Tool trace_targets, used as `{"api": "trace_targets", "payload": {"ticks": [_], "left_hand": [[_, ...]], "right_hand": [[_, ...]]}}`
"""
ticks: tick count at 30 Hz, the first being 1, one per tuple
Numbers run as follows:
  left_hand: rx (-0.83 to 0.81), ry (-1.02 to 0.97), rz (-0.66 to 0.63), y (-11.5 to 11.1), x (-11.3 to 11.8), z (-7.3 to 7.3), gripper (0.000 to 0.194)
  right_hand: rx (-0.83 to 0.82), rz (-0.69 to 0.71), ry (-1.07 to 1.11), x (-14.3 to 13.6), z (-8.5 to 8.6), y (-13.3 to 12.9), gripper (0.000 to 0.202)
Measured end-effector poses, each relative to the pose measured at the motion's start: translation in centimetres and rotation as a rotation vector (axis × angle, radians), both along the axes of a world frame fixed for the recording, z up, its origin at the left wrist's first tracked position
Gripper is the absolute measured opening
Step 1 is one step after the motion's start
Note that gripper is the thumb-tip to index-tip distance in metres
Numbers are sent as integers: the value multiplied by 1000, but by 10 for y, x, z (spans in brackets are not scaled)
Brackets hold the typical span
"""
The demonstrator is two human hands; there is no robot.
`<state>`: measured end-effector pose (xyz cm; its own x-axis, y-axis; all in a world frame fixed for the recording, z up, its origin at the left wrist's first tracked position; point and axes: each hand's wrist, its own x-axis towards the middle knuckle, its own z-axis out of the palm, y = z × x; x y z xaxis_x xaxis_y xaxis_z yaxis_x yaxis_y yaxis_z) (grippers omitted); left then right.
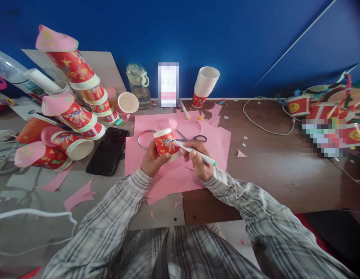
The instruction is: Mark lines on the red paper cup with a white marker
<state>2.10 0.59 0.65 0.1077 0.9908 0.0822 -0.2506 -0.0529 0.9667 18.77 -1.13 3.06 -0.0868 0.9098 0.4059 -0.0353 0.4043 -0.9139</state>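
Note:
A red paper cup (165, 142) with a printed pattern is tilted in my left hand (153, 159), whose thumb lies along its lower edge. In my right hand (199, 159) is a white marker (207, 158) with a green end, its other end close to the cup's right side; I cannot tell if it touches. Pink paper sheets (215, 143) lie under both hands. Just behind the cup, scissors (191, 137) with dark handles rest on the paper, beside a roll of tape (145, 133). A pink paper piece (168, 123) lies behind the cup.
Stacked red cups with pink paper tops (81, 93) stand at left, near a black phone (107, 151). A water bottle (139, 85), a lit screen (168, 85) and a cup stack (205, 86) line the blue wall. A white cable (246, 112) and decorated cups (325, 110) are right.

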Motion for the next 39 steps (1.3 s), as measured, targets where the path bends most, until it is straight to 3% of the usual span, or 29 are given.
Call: {"api": "trace_targets", "payload": {"ticks": [11,20,28,39], "left_hand": [[-11,-18,22,1,-1,1,61],[-20,-7,7,1,-1,-2,63],[-9,7,-9,0,-1,2,64],[-33,1,9,4,-5,-6,61]], "right_hand": [[-26,83,-56,3,-1,-8,31],[-73,-57,101,-1,-3,2,32],[-61,-31,49,1,0,3,31],[-54,44,-40,3,0,-6,33]]}}
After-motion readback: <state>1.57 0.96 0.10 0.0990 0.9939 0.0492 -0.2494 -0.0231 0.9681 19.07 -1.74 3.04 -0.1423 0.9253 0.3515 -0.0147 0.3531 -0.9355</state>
